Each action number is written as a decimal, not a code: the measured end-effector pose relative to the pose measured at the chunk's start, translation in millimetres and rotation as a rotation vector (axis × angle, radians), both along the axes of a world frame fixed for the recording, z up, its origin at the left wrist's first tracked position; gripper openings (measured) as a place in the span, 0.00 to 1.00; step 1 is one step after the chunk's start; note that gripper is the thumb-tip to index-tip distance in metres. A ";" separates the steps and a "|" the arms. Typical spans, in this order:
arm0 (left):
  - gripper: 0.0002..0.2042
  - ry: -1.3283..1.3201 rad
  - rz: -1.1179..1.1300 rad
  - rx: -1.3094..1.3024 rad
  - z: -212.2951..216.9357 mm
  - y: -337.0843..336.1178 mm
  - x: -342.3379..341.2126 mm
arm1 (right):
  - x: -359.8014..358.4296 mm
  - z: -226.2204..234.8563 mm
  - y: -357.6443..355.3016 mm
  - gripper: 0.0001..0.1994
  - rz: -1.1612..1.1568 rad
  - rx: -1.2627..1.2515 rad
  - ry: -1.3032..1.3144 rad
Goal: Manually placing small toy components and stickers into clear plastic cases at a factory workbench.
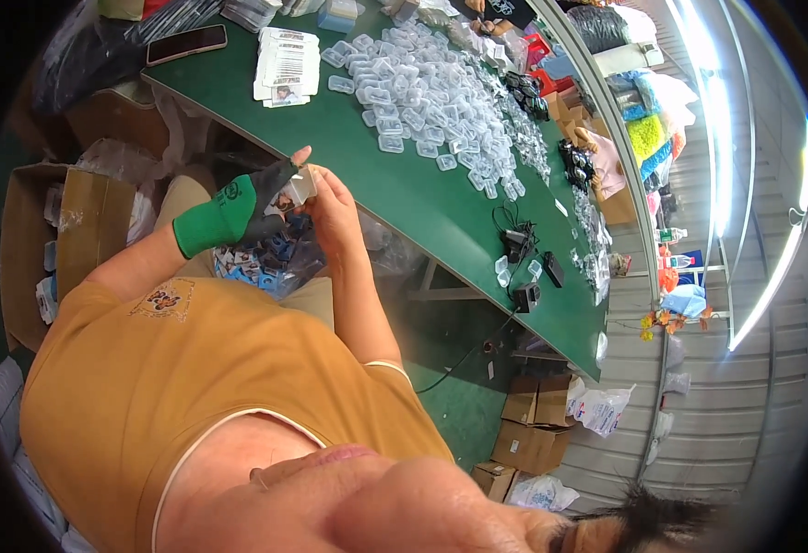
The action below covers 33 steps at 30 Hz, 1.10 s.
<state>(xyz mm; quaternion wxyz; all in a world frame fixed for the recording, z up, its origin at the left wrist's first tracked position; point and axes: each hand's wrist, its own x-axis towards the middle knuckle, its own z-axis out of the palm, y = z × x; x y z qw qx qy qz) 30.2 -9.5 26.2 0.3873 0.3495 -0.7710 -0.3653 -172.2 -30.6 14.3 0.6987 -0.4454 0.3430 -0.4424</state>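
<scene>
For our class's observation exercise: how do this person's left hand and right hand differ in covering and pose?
The left hand wears a green-and-dark-grey glove; the right hand is bare. The left forearm slants in from picture left; the right forearm rises more steeply from below. Both hands meet at one small translucent plastic box.

The worktop (431,207) is green; the glove (242,212) is green and dark grey. The shirt (238,355) is mustard brown with white edging. The small boxes (408,92) are colourless.
</scene>
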 end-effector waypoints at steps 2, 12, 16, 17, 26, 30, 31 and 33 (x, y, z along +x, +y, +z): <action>0.47 0.015 0.005 -0.049 1.2 -0.9 -0.4 | 7.4 1.9 5.9 0.15 -0.043 -0.023 -0.011; 0.48 -0.071 -0.142 -0.146 7.9 -11.6 12.5 | 2.5 2.7 13.7 0.10 -0.101 -0.143 0.071; 0.47 -0.009 -0.166 0.001 -5.8 -13.2 14.0 | 15.9 24.2 33.0 0.07 -0.262 -0.743 0.763; 0.46 -0.023 -0.141 0.004 -11.6 -12.9 12.0 | 15.7 20.3 31.4 0.07 -0.261 -0.743 0.763; 0.47 0.005 0.017 0.080 -6.2 -2.5 -5.5 | 40.9 5.7 46.3 0.05 -0.557 -0.798 0.597; 0.49 0.121 0.043 0.112 -5.1 5.8 -6.0 | 29.2 -4.0 46.5 0.08 -0.515 -0.783 0.528; 0.49 0.121 0.046 0.118 -3.2 6.0 -4.7 | 24.0 -4.6 46.4 0.09 -0.434 -0.623 0.414; 0.49 0.110 -0.034 0.171 4.9 4.5 -0.7 | 19.1 -8.1 47.4 0.10 -0.380 -0.417 0.165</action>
